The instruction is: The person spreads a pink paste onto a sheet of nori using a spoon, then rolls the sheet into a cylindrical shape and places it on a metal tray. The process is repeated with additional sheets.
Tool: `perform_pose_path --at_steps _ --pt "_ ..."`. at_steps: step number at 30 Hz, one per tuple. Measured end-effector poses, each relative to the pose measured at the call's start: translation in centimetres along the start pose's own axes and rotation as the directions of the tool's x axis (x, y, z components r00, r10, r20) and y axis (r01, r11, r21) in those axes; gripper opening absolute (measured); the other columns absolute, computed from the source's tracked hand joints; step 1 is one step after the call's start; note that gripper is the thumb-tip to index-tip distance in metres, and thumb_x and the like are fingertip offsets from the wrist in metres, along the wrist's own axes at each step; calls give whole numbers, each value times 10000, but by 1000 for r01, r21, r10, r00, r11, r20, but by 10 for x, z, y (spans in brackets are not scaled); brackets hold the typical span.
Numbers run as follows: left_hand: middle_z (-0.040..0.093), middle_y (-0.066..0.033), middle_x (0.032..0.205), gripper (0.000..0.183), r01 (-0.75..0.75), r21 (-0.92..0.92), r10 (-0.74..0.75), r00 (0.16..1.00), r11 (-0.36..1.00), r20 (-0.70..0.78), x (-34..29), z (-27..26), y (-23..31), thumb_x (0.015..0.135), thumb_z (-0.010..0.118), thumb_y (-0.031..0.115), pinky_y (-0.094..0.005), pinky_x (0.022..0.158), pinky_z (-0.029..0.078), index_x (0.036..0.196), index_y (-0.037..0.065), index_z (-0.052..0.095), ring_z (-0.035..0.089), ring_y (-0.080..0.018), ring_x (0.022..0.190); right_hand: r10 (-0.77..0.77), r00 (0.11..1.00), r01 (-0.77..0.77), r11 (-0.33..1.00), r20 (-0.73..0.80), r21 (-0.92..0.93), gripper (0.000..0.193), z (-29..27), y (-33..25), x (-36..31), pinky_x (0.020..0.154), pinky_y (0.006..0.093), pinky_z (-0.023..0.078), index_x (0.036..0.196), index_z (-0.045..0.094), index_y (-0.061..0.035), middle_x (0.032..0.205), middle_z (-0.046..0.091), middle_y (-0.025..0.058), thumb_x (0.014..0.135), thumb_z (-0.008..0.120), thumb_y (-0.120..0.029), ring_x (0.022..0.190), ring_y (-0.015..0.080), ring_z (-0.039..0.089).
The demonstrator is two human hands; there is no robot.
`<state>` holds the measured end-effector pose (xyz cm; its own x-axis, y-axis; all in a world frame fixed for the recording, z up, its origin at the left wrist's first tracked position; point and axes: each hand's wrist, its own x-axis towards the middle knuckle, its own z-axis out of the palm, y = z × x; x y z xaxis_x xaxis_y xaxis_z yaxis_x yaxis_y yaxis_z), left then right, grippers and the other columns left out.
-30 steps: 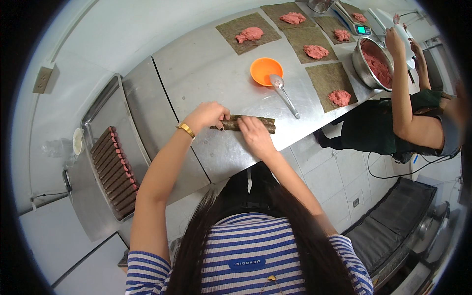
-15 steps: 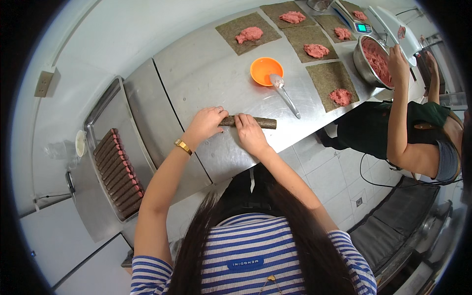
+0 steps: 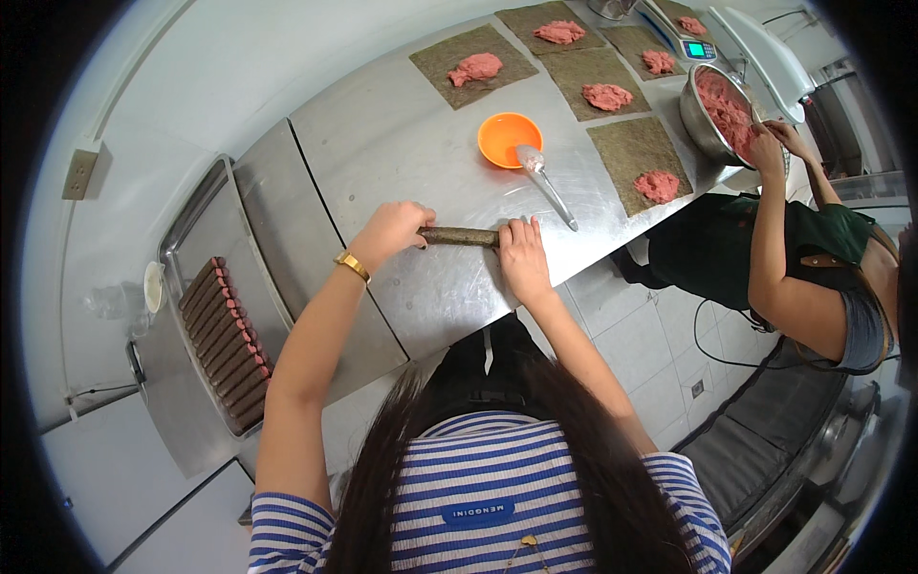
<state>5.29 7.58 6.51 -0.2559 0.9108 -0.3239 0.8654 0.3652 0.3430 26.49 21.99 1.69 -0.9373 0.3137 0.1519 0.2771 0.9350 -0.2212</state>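
Observation:
A dark greenish-brown seaweed roll (image 3: 461,236) lies crosswise in front of me on the steel table (image 3: 382,134). My left hand (image 3: 394,230) has its fingers curled round the roll's left end. The right end is under the fingers of my right hand (image 3: 524,256), closed over it, so both tips of the roll are hidden. Just beyond my hands stands an orange bowl (image 3: 490,143), with a metal spoon (image 3: 553,196) leaning across its rim and its handle pointing toward me.
At the left, a metal tray (image 3: 260,234) holds a row of seaweed rolls (image 3: 225,344) with pink ends. Several seaweed sheets (image 3: 617,153) topped with pink meat paste (image 3: 657,187) lie farther right. A co-worker's hands (image 3: 770,143) are at a steel bowl (image 3: 696,124) of paste, near a scale (image 3: 696,50).
My right hand has slid rightward along the roll to its far end, and my left hand has shifted slightly left. The co-worker's hands have come down to the steel bowl.

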Motion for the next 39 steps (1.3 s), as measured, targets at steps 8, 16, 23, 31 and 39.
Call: perform_pose_path --at_steps 8,16,23,31,39 --pt "707 -55 846 371 55 -101 -36 982 993 184 20 -9 -11 577 855 156 -368 705 522 903 88 691 670 -233 806 -348 914 370 926 -210 75 347 -5 -32 25 994 396 435 1106 574 43 1009 547 139 795 538 -104 1000 278 551" --pt "713 -87 807 315 88 -325 -2 967 942 256 27 -15 -31 589 820 93 -328 688 528 876 38 702 669 -198 758 -278 941 309 937 -191 160 311 9 -41 29 884 349 475 1060 589 46 982 551 127 785 536 -87 969 255 556" --pt "695 -87 941 405 72 -218 -5 955 973 295 23 -19 -18 611 810 100 -334 770 534 990 42 682 661 -227 866 -86 979 154 910 -187 384 422 -22 -2 14 924 421 466 1162 572 21 1121 568 190 752 657 -35 1062 357 555" --pt "621 -62 1109 500 -212 -26 205 965 977 -166 29 21 83 690 810 232 -395 885 500 1136 95 629 604 -280 1034 394 905 -315 874 -160 370 435 -25 100 21 886 444 474 1196 596 -39 1109 606 169 786 705 -132 1034 357 581" --pt "643 -43 1063 416 -130 -89 118 984 987 -132 57 38 119 720 786 226 -388 850 508 1094 108 646 619 -270 999 426 900 -293 742 -86 604 221 -39 114 17 817 457 497 1007 703 -55 946 634 160 830 572 -65 892 364 628"
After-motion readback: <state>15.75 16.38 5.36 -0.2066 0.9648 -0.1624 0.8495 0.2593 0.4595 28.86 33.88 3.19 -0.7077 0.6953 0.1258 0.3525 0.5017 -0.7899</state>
